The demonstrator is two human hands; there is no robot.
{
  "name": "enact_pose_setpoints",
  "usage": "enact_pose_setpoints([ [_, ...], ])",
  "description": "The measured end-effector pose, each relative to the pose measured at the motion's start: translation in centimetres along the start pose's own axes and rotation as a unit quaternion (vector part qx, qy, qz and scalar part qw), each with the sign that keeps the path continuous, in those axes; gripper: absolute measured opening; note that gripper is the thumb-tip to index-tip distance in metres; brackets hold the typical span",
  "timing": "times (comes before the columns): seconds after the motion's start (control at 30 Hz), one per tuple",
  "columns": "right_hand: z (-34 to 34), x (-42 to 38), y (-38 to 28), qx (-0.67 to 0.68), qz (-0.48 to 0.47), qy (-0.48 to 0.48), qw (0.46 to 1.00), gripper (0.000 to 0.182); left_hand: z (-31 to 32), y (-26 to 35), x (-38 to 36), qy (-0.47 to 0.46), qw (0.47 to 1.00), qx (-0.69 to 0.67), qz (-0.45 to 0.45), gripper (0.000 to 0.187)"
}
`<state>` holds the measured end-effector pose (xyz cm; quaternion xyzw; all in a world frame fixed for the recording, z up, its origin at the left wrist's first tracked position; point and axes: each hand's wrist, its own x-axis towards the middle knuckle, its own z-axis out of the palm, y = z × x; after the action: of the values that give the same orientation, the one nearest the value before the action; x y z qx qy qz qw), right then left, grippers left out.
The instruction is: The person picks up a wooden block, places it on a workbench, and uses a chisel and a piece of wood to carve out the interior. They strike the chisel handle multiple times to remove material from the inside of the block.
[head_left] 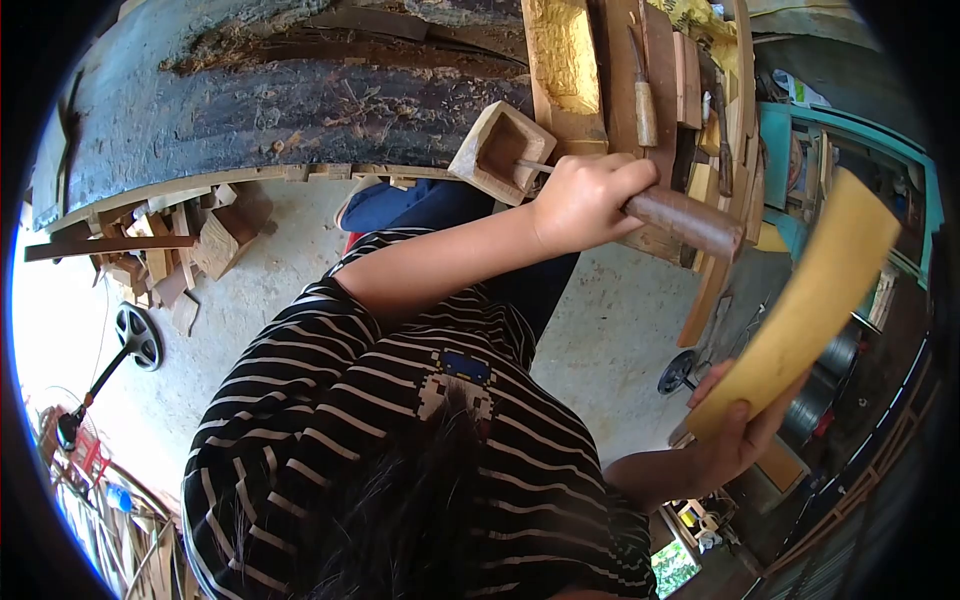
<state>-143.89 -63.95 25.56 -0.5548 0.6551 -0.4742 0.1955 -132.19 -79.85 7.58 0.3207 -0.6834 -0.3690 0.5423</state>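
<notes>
While our left hand point(585, 200) was closed tight round the brown handle of a chisel point(685, 220), its blade sat in the hollow of a small wooden block point(497, 150) at the edge of the dark log point(300, 90). Our right hand point(735, 430) gripped a yellow wooden mallet point(815, 290), well apart from the chisel.

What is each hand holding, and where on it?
One hand grips a chisel by its wooden handle, tip in a small wooden box. The other hand holds a yellow mallet at its lower end.
</notes>
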Motion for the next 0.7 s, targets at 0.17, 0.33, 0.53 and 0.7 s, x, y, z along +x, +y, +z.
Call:
enact_pose_setpoints([
  [0.17, -0.4, -0.7, 0.2, -0.047, 0.046, -0.049, 0.997, 0.072, 0.6, 0.9, 0.3, 0.013, 0.999, 0.000, 0.049, 0.033],
  [0.33, -0.3, -0.1, 0.1, -0.050, -0.004, -0.034, 0.998, 0.070, 0.2, 0.8, 0.6, 0.017, 0.999, -0.008, 0.035, 0.036],
  [0.53, 0.3, 0.3, -0.3, -0.031, -0.036, -0.004, 0.999, 0.073, 0.6, 0.8, 0.5, 0.019, 0.999, -0.009, 0.033, 0.034],
  [0.7, 0.1, 0.1, 0.5, -0.011, -0.026, 0.016, 0.999, 0.071, 0.7, -0.4, 0.1, 0.016, 1.000, -0.016, -0.014, 0.029],
])
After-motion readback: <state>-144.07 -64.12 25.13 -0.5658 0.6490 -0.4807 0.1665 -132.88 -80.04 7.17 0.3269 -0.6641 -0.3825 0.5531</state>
